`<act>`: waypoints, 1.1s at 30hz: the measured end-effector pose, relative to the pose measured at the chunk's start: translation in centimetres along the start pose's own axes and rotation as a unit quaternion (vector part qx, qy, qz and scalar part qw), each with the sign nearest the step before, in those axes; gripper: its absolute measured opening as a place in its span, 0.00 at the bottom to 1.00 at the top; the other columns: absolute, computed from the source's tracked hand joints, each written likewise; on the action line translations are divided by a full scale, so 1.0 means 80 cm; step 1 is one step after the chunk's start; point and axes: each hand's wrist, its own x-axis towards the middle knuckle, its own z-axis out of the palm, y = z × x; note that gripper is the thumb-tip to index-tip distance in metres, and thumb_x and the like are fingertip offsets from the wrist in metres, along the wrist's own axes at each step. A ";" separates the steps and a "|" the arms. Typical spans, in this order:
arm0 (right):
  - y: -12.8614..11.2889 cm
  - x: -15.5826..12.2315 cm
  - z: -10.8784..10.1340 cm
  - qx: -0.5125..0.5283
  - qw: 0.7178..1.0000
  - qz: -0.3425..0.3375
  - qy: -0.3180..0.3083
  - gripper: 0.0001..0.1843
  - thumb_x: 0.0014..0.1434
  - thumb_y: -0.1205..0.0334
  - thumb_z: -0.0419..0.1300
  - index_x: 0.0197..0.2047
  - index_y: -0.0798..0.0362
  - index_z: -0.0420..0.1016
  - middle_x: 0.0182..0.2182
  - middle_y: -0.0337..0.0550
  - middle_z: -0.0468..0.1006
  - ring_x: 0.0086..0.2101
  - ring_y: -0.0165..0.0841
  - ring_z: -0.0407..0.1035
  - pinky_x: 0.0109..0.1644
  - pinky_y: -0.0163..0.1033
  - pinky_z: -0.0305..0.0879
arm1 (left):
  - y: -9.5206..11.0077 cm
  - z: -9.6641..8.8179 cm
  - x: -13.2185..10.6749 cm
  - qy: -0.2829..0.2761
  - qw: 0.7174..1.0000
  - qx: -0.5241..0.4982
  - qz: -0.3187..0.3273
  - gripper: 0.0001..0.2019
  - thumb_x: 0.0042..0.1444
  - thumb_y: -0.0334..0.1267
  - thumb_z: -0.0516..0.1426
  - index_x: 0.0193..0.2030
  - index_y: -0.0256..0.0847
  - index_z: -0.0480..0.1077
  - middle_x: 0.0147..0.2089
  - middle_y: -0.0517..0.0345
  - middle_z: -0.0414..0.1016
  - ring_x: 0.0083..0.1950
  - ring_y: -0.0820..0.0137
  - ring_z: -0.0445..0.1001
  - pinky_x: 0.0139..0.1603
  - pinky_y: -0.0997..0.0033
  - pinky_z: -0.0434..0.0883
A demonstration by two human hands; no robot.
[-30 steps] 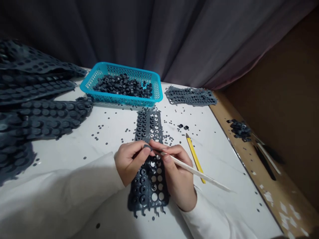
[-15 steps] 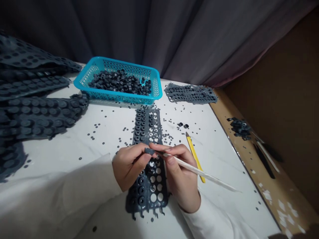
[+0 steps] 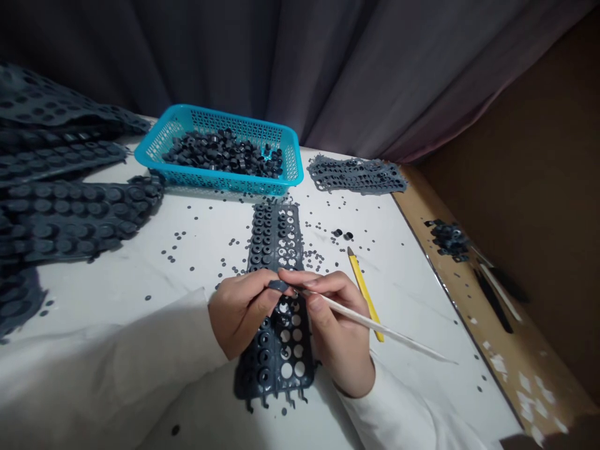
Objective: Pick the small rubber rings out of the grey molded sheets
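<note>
Small dark rubber piece (image 3: 279, 285), pinched in the left hand (image 3: 241, 315) at lower centre; right hand (image 3: 340, 331) gripping a thin white stick (image 3: 370, 324), tip at the piece; both low over a perforated rubber sheet (image 3: 272, 250), within easy reach.

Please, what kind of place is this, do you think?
It looks like a small workshop bench for hand-trimming rubber parts: a punched rubber sheet, a blue basket of small round pieces, and more sheets piled nearby.

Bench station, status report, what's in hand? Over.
Left hand pinching small rubber disc. Right hand holding white stick, tip at disc. Holed rubber sheet beneath. Yellow pencil beside right hand.
</note>
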 end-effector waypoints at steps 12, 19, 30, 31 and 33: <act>-0.001 -0.004 -0.001 -0.076 0.995 -0.062 -0.010 0.09 0.61 0.70 0.58 0.42 0.47 0.73 0.45 0.40 0.79 0.47 0.33 0.73 0.52 0.46 0.71 | 0.001 0.000 0.002 -0.009 1.000 0.007 -0.001 0.12 0.62 0.35 0.47 0.34 0.40 0.70 0.28 0.61 0.73 0.26 0.75 0.69 0.31 0.76 0.67; 0.003 -0.005 -0.003 -0.096 0.993 -0.074 0.006 0.10 0.61 0.71 0.57 0.42 0.46 0.72 0.46 0.39 0.79 0.47 0.33 0.73 0.51 0.45 0.72 | 0.000 0.001 0.002 0.002 1.000 -0.005 0.010 0.11 0.62 0.33 0.48 0.34 0.40 0.70 0.26 0.63 0.71 0.25 0.76 0.68 0.31 0.78 0.66; 0.002 -0.002 -0.002 -0.035 0.999 -0.025 0.015 0.04 0.62 0.65 0.58 0.40 0.47 0.72 0.46 0.39 0.79 0.49 0.34 0.73 0.52 0.45 0.71 | 0.004 0.004 0.001 0.019 0.999 -0.015 -0.035 0.12 0.61 0.35 0.48 0.34 0.40 0.72 0.19 0.65 0.64 0.20 0.75 0.64 0.25 0.77 0.64; 0.002 -0.002 -0.002 -0.032 0.999 -0.021 0.012 0.03 0.62 0.64 0.58 0.40 0.47 0.72 0.46 0.40 0.79 0.49 0.34 0.73 0.52 0.46 0.71 | 0.004 0.004 0.002 0.023 0.999 -0.013 -0.038 0.12 0.61 0.35 0.48 0.33 0.40 0.72 0.19 0.65 0.64 0.20 0.75 0.64 0.26 0.77 0.65; 0.001 -0.002 -0.002 -0.035 0.999 -0.015 0.006 0.02 0.61 0.64 0.58 0.39 0.48 0.72 0.45 0.40 0.80 0.48 0.34 0.73 0.52 0.46 0.71 | 0.006 0.004 0.002 0.022 0.999 -0.008 -0.040 0.12 0.61 0.35 0.48 0.31 0.40 0.71 0.18 0.65 0.64 0.20 0.74 0.64 0.27 0.76 0.65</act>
